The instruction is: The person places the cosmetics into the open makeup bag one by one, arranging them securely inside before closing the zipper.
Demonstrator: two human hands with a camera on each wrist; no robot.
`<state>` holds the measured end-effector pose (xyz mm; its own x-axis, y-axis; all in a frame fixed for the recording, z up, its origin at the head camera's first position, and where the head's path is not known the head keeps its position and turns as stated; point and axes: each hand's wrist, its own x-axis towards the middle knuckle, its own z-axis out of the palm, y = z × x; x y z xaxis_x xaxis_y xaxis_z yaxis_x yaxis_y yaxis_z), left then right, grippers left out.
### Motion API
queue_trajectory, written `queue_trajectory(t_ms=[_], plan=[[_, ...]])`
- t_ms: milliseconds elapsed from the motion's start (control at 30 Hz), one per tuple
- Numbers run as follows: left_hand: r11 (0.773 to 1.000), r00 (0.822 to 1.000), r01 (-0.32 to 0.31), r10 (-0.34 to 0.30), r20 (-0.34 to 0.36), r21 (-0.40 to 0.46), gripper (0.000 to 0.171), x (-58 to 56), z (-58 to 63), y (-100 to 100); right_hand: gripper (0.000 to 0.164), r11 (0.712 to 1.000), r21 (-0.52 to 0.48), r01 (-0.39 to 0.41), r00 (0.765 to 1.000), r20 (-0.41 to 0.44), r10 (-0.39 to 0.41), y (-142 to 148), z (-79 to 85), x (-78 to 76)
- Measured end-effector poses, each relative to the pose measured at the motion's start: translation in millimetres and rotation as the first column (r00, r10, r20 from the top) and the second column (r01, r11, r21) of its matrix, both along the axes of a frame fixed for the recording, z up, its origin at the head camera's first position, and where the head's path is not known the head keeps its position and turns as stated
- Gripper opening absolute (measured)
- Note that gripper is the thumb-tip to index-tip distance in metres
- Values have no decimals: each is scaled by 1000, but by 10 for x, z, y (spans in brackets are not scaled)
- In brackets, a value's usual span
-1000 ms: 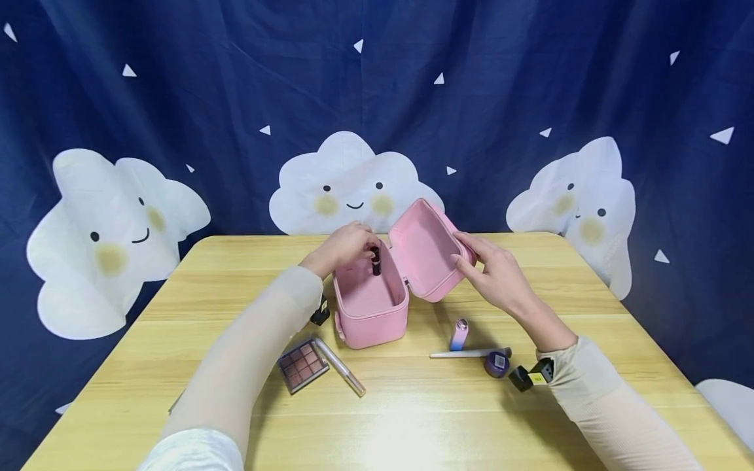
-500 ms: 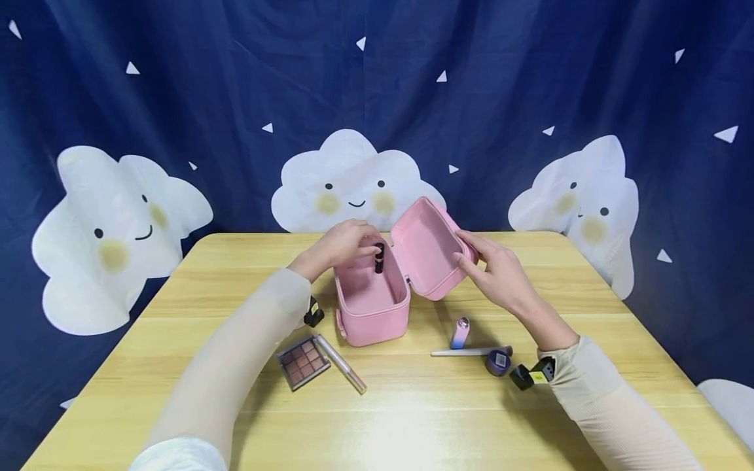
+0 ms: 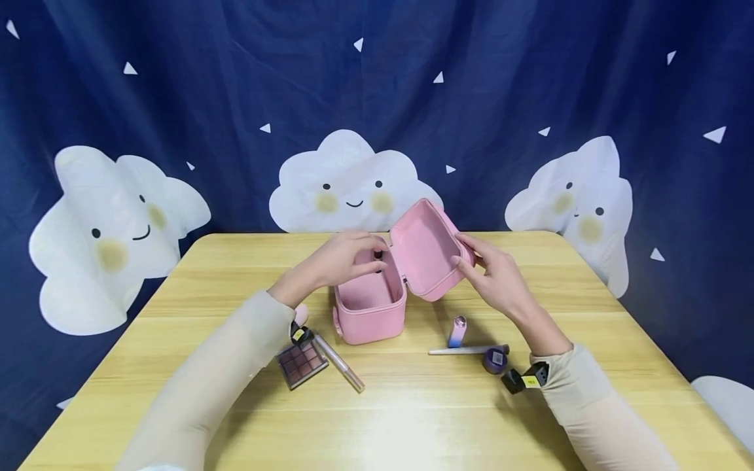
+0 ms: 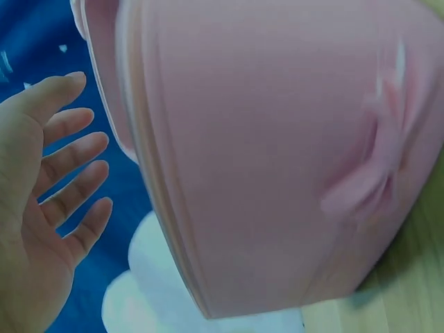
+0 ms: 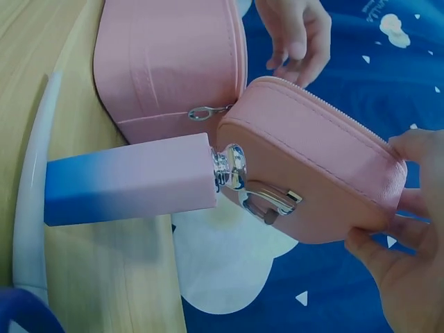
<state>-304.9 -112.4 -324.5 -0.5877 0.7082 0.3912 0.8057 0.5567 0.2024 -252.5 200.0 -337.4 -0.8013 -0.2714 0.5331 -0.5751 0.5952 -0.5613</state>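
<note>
Your left hand (image 3: 338, 260) has drawn back to the left since the earlier frames, leaving the tube (image 3: 378, 254) in the case (image 3: 372, 328). Its fingers are loose and parted, grasping nothing; your right hand (image 3: 497, 278) pinches the lid (image 3: 425, 250) by its edge, tipped open rightward. The tube lies at your left fingertips, toward the case's far right, its long axis about upright; your left hand is much the nearer. It looks slim and black, part-hidden behind your fingers, so you can't tell whether it touches the wall. The case is pink inside and out. Beyond it, the palette (image 3: 302, 365) and pen (image 3: 340, 364) lie to your left, the bottle (image 3: 457, 332), brush (image 3: 459, 351) and jar (image 3: 495, 361) to your right.
</note>
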Motion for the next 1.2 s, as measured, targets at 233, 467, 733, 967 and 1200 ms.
queue_trajectory(t_ms=[233, 467, 733, 967, 1200], plan=[[995, 995, 94, -94, -34, -20, 38, 272, -11, 109, 49, 998, -44, -43, 999, -3, 43, 0, -41, 19], [986, 986, 163, -164, -10, -45, 38, 520, -43, 289, 53, 997, -42, -68, 998, -5, 68, 2, -43, 3], [979, 982, 186, -182, 50, -78, 43, 724, -131, 569, 53, 995, -73, -68, 998, 11, 69, 9, -47, -45], [980, 984, 173, -168, 56, -98, 42, 806, -261, 854, 52, 993, -87, -77, 997, 15, 79, 43, -79, -71], [984, 989, 145, -142, 35, -106, 42, 821, -425, 1129, 51, 993, -88, -77, 997, 23, 80, -3, 4, 40]])
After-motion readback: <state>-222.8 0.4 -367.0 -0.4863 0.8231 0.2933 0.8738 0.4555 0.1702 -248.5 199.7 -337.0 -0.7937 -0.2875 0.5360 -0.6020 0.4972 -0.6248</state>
